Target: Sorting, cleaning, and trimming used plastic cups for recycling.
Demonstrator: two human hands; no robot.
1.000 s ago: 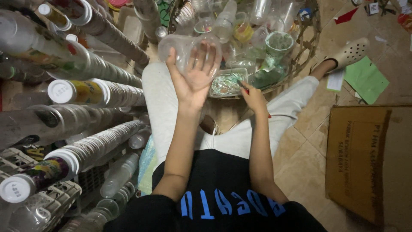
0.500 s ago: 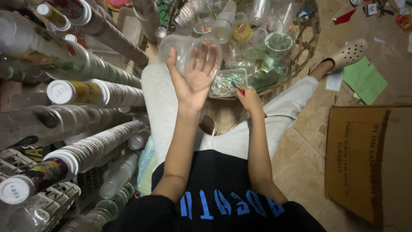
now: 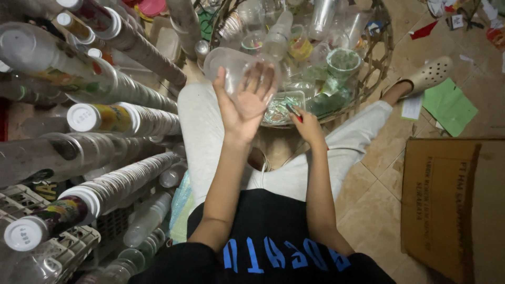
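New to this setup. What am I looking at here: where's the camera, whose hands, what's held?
No machine here: one camera sits on a person's head and looks down, so you see their own arms, dark shirt and pale trousers as they sit on a tiled floor. The left hand holds up a clear plastic cup. The right hand grips a small red-handled tool, too small to identify, at the rim of a woven basket full of loose clear cups and bottles. On the left of the picture lie long stacks of nested cups. At the right lie flattened cardboard and green paper.
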